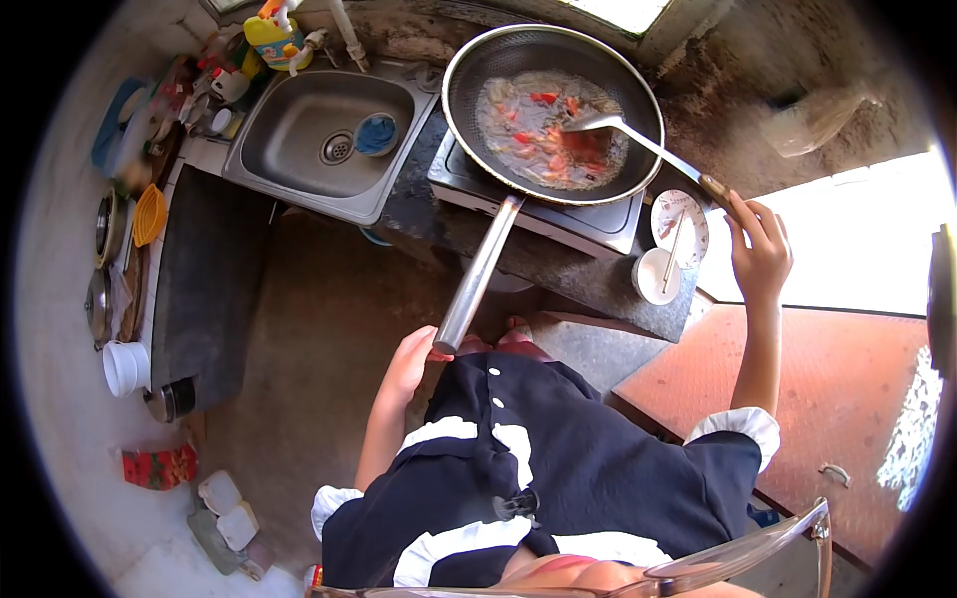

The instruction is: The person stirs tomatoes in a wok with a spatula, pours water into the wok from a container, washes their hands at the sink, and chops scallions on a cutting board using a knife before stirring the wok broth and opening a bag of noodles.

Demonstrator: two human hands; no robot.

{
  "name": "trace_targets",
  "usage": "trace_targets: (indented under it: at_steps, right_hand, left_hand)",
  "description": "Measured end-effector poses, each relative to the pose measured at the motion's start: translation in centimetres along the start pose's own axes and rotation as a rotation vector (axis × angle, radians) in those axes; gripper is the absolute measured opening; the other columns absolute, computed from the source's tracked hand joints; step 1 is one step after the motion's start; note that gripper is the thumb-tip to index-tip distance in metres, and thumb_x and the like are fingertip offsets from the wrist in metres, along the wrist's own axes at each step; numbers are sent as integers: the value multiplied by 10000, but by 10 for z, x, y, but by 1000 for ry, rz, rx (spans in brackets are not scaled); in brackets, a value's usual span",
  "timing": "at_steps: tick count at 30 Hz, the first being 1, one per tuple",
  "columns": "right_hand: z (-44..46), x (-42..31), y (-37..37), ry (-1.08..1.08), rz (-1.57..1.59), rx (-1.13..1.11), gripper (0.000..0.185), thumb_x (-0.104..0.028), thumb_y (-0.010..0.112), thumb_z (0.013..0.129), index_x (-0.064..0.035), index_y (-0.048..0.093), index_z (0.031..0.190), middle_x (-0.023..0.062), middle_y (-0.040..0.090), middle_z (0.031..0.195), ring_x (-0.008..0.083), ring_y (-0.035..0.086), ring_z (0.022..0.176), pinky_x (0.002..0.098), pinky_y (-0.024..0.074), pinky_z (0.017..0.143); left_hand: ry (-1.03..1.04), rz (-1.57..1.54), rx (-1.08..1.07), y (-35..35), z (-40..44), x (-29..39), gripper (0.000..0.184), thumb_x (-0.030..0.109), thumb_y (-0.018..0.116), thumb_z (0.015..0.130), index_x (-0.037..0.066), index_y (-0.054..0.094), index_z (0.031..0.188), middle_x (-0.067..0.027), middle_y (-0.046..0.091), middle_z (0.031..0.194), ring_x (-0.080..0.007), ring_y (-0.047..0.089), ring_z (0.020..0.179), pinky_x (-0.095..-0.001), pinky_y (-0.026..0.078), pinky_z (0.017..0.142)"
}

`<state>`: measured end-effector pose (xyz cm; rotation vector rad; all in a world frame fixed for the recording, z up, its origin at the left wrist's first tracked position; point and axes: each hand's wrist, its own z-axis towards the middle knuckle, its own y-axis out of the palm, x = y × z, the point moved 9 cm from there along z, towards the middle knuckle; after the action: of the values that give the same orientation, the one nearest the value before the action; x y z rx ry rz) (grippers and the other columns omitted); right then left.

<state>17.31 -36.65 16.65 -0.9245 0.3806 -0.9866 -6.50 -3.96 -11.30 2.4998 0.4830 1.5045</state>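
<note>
My right hand [763, 249] is closed round the brown grip of a metal spatula [658, 149], whose blade dips into the wok. The wok [474, 164] is dark inside with a pale rim and sits on a gas stove [588, 224]. Red pieces that look like tomato [543, 98] lie in bubbling liquid in it. The wok's steel handle [481, 274] points toward my body. My left hand [407, 365] is at the handle's end, its fingers not wrapped over it; whether it touches the metal is unclear.
Right of the stove are a patterned plate [695, 244] and a white bowl [653, 286] with chopsticks [674, 249] across it. A steel sink [289, 125] holding a blue item [377, 134] lies to the left. A yellow bottle [271, 42] stands behind it. An orange basket [150, 214] is farther left.
</note>
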Motion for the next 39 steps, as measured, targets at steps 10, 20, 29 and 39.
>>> trace_targets:
  at_steps: [10, 20, 29, 39]
  right_hand:
    - [-44, 13, -47, 32, 43, 57, 349, -35, 750, 717, -107, 711, 1056, 42, 661, 908, 186, 633, 808, 302, 522, 691]
    - [-42, 5, -44, -41, 17, 32, 360, -45, 748, 729, -95, 696, 1082, 59, 659, 905, 185, 638, 773, 291, 522, 653]
    - [26, -9, -48, 37, 254, -54, 275, -89, 744, 773, -22, 680, 1032, 129, 696, 860, 181, 672, 710, 268, 528, 603]
    - [134, -88, -24, -432, 89, -79, 236, -152, 709, 760, -98, 666, 987, 51, 620, 824, 233, 628, 726, 330, 527, 662]
  left_hand:
    - [-3, 26, -27, 13, 10, -2, 356, 356, 499, 951, 20, 618, 948, -57, 633, 854, -153, 634, 794, -312, 509, 780]
    - [-27, 47, -29, 9, 10, -17, 289, 271, 454, 955, 30, 612, 953, -56, 638, 855, -135, 624, 790, -286, 496, 770]
    - [0, 31, -28, 8, 4, -12, 301, 278, 441, 963, 30, 610, 960, -58, 637, 857, -135, 623, 786, -280, 496, 767]
    - [5, 11, -13, -9, 7, -16, 322, 308, 450, 973, 27, 605, 946, -51, 626, 831, -142, 624, 784, -303, 508, 778]
